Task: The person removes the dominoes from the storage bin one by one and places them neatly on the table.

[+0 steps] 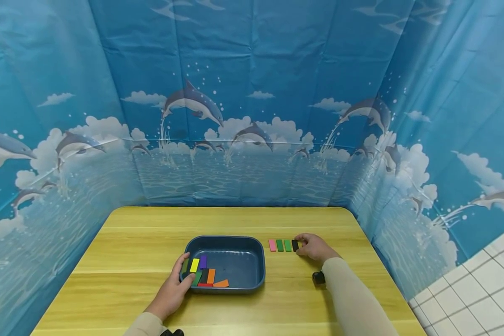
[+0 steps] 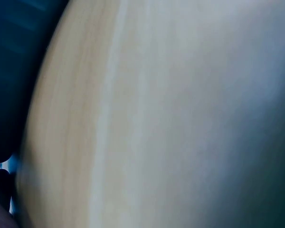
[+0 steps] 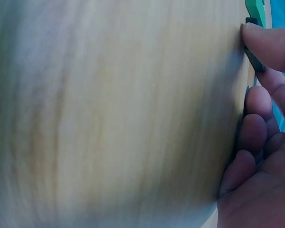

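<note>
A dark blue tray [image 1: 252, 285] stands on the table, with several coloured blocks inside its left part, among them a yellow block [image 1: 194, 265] and a purple block [image 1: 203, 262]. My left hand [image 1: 172, 289] grips the tray's left side, its thumb over the rim. To the right of the tray runs a row of flat blocks: a pink block [image 1: 272, 245], two green blocks [image 1: 283, 245] and a black block [image 1: 295, 245]. At the row's right end my right hand [image 1: 315, 248] pinches a small yellow block [image 1: 300, 244], mostly hidden by the fingers, right beside the black one.
The wooden table [image 1: 143, 233] reaches back to a blue dolphin-print curtain [image 1: 243, 177]. Orange blocks [image 1: 221, 283] and a red block [image 1: 205, 284] lie near the tray's front wall. White tiles [image 1: 474, 289] show at the lower right.
</note>
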{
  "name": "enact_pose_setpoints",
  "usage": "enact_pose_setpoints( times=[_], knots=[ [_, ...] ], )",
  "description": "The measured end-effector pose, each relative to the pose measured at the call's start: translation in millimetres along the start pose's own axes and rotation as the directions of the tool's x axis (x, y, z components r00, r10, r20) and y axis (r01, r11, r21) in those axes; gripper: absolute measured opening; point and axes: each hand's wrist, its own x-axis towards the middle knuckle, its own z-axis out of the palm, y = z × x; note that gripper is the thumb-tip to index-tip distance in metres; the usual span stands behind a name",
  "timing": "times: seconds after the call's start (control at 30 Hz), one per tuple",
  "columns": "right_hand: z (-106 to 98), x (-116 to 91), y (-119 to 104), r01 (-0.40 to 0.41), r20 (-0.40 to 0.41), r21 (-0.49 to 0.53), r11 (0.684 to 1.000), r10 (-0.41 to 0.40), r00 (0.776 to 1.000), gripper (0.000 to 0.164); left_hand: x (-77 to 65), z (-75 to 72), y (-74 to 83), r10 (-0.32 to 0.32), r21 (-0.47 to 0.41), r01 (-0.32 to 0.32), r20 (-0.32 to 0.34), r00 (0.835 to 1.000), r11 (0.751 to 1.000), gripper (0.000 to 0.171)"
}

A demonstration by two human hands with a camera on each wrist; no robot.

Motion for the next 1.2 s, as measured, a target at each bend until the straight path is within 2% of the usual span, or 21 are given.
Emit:
enact_pose_setpoints(
  times=[0.37, 0.47, 0.6, 0.77, 0.87, 0.97, 1.07, 1.2],
  knots=[
    [-4.6, -1.9, 2.6, -0.020, 0.030, 0.056, 0.998, 0.018, 0.999, 0.063, -3.8, 0.6, -1.9, -0.009, -0.016, 0.009, -0.003, 1.000, 1.000, 0.064],
    [-5.9, -2.0, -8.1, -0.026, 0.006, 0.038, 0.999, 0.025, 1.000, 0.063, -5.1, 1.8, -2.4, -0.012, -0.024, 0.012, 0.000, 1.000, 1.000, 0.064],
    [-3.5, 0.5, -47.1, 0.029, -0.032, 0.034, 0.999, -0.028, 0.999, 0.061, -4.0, 2.4, -2.7, -0.005, -0.024, 0.005, -0.001, 1.000, 1.000, 0.064],
    [17.3, 3.2, -109.1, 0.178, -0.012, -0.034, 0.983, -0.179, 0.984, 0.054, -0.7, 1.8, -3.1, 0.005, -0.033, -0.005, -0.009, 1.000, 0.999, 0.064],
    [37.0, 1.1, -141.9, 0.247, 0.045, -0.063, 0.967, -0.245, 0.969, 0.051, 0.4, 1.7, -3.5, 0.011, -0.047, -0.011, -0.010, 1.000, 0.999, 0.064],
    [59.3, -1.0, -168.2, 0.319, 0.116, -0.074, 0.945, -0.309, 0.944, 0.050, 0.7, 1.5, -3.8, 0.016, -0.052, -0.017, -0.016, 1.000, 0.999, 0.063],
    [82.9, -3.6, -187.7, 0.377, 0.186, -0.067, 0.924, -0.359, 0.914, 0.051, -0.3, 0.8, -2.9, 0.021, -0.048, -0.022, -0.019, 1.000, 0.999, 0.063],
    [112.4, -5.7, -204.1, 0.395, 0.275, -0.075, 0.916, -0.362, 0.891, 0.050, -1.6, -0.3, -1.9, 0.018, -0.059, -0.018, -0.012, 1.000, 0.998, 0.063]
  ],
)
